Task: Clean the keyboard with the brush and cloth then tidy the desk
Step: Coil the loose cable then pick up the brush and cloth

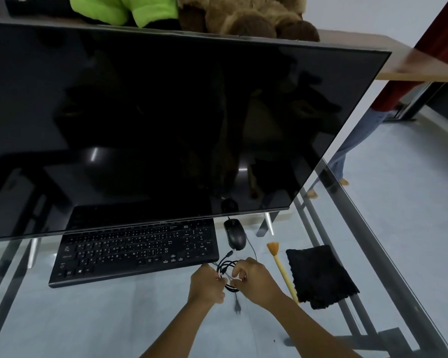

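Cable coil (226, 273) is pinched by left hand (206, 284) and right hand (254, 279) between keyboard (135, 254) and brush (282, 272); cloth (318, 275) and mouse (235, 235) lie near.

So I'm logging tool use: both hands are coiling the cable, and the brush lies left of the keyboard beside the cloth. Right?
Not quite. In the head view the brush lies right of the keyboard, beside the cloth. The rest holds: left hand and right hand are both on the coiled cable.

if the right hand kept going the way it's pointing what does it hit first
Probably the coiled black cable that the right hand is already gripping; beyond it, up and to the left, lies the keyboard, its near right corner first. Depth is unclear.
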A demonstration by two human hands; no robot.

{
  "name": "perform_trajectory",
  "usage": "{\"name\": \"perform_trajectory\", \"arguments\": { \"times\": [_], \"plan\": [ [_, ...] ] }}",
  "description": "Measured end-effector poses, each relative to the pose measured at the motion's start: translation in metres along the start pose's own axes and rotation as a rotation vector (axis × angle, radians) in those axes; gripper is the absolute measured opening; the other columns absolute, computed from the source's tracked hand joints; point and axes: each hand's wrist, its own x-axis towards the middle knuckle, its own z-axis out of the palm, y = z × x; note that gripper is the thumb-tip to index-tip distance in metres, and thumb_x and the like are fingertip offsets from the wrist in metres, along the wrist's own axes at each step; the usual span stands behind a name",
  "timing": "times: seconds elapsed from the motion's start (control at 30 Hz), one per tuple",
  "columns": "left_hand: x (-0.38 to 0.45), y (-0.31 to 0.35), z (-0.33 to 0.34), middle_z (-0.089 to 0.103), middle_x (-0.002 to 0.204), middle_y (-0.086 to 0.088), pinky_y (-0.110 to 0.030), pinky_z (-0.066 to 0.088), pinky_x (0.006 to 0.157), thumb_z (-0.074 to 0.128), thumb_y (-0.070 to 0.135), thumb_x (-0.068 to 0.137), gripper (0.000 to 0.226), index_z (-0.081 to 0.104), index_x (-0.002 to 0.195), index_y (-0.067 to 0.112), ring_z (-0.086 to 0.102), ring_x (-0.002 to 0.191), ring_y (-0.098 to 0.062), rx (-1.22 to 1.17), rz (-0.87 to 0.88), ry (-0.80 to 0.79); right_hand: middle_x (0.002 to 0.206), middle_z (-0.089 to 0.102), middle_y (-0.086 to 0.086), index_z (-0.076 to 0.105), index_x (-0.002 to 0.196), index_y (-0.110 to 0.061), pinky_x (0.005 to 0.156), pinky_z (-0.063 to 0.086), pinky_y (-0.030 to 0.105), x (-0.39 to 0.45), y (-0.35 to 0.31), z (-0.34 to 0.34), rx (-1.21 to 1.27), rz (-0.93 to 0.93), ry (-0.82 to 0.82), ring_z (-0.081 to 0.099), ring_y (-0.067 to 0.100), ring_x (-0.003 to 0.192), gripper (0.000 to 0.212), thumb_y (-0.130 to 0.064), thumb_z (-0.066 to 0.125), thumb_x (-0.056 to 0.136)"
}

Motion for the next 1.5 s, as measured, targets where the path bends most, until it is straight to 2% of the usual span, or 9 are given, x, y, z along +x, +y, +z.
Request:
{"name": "perform_trajectory", "arguments": {
  "times": [0.13, 0.33, 0.57, 0.67, 0.83, 1.03, 1.23, 1.37, 1.5],
  "plan": [
    [0.002, -0.002, 0.004, 0.066, 0.084, -0.013, -0.041, 0.060, 0.060, 0.066, 0.009, 0.083, 0.020, 0.047, 0.084, 0.016, 0.067, 0.064, -0.025, 0.033, 0.074, 0.088, 0.094, 0.052, -0.002, 0.054, 0.113, -0.018, 0.060, 0.037, 0.008, 0.005, 0.003, -0.002, 0.041, 0.100, 0.063, 0.051, 0.007, 0.073, 0.036, -0.022, 0.071, 0.082],
    [0.009, 0.000, 0.007, 0.067, 0.079, -0.008, -0.037, 0.058, 0.063, 0.060, 0.015, 0.088, 0.010, 0.051, 0.087, 0.019, 0.067, 0.067, -0.022, 0.060, 0.142, 0.163, 0.117, 0.056, 0.006, 0.052, 0.129, -0.018, 0.071, 0.036, 0.003, 0.010, 0.007, 0.001, -0.027, 0.084, 0.094, 0.048, 0.005, 0.083, 0.039, -0.021, 0.061, 0.091],
    [0.007, 0.003, 0.005, 0.066, 0.070, -0.001, -0.033, 0.056, 0.061, 0.061, 0.029, 0.090, 0.016, 0.054, 0.082, 0.018, 0.066, 0.064, -0.018, 0.156, 0.211, 0.181, 0.112, 0.058, 0.005, 0.056, 0.127, -0.018, 0.068, 0.035, 0.000, 0.010, 0.014, 0.000, 0.005, 0.057, 0.141, 0.053, 0.006, 0.077, 0.035, -0.021, 0.061, 0.092],
    [0.006, 0.010, 0.002, 0.063, 0.073, 0.003, -0.026, 0.049, 0.056, 0.061, 0.033, 0.090, 0.019, 0.052, 0.082, 0.018, 0.064, 0.066, -0.015, 0.205, 0.225, 0.191, 0.113, 0.060, 0.005, 0.057, 0.124, -0.019, 0.071, 0.041, 0.004, 0.010, 0.012, -0.003, 0.010, 0.044, 0.169, 0.054, 0.004, 0.078, 0.031, -0.023, 0.058, 0.094],
    [0.001, 0.022, -0.002, 0.058, 0.075, 0.007, -0.022, 0.035, 0.050, 0.056, 0.038, 0.092, 0.021, 0.050, 0.088, 0.018, 0.056, 0.069, -0.011, 0.311, 0.245, 0.205, 0.105, 0.058, 0.002, 0.059, 0.118, -0.015, 0.072, 0.034, -0.005, 0.011, 0.011, -0.016, -0.010, 0.012, 0.226, 0.049, -0.002, 0.071, 0.023, -0.022, 0.053, 0.097],
    [-0.009, 0.051, 0.004, 0.060, 0.095, 0.002, -0.025, 0.038, 0.057, 0.053, 0.035, 0.094, 0.018, 0.052, 0.096, 0.017, 0.060, 0.080, -0.016, 0.442, 0.422, 0.249, 0.102, 0.055, 0.000, 0.063, 0.113, -0.015, 0.073, 0.042, 0.012, 0.011, 0.024, -0.040, 0.050, 0.092, 0.316, 0.056, 0.007, 0.078, 0.022, -0.024, 0.057, 0.094],
    [-0.013, 0.092, 0.040, 0.066, 0.093, -0.007, -0.029, 0.046, 0.060, 0.044, 0.034, 0.097, 0.023, 0.053, 0.103, 0.013, 0.065, 0.082, -0.023, 0.559, 0.453, 0.085, 0.116, 0.059, 0.005, 0.061, 0.117, -0.014, 0.071, 0.052, 0.021, -0.002, 0.066, -0.082, 0.004, 0.264, 0.388, 0.062, 0.012, 0.072, 0.024, -0.022, 0.057, 0.094],
    [-0.009, 0.101, 0.077, 0.065, 0.105, -0.010, -0.030, 0.050, 0.065, 0.043, 0.039, 0.096, 0.036, 0.056, 0.110, 0.008, 0.065, 0.090, -0.026, 0.593, 0.293, -0.083, 0.124, 0.052, 0.011, 0.058, 0.121, -0.013, 0.089, 0.048, 0.031, -0.017, 0.098, -0.102, -0.109, 0.405, 0.398, 0.057, 0.026, 0.103, 0.031, -0.024, 0.059, 0.092],
    [-0.012, 0.098, 0.100, 0.066, 0.084, -0.009, -0.029, 0.055, 0.050, 0.043, 0.040, 0.097, 0.036, 0.057, 0.098, 0.007, 0.065, 0.057, -0.021, 0.503, 0.152, -0.164, 0.131, 0.046, 0.012, 0.049, 0.132, -0.016, 0.100, 0.042, 0.039, -0.028, 0.115, -0.111, -0.292, 0.570, 0.340, 0.047, 0.029, 0.118, 0.044, -0.035, 0.056, 0.093]
  ]
}}
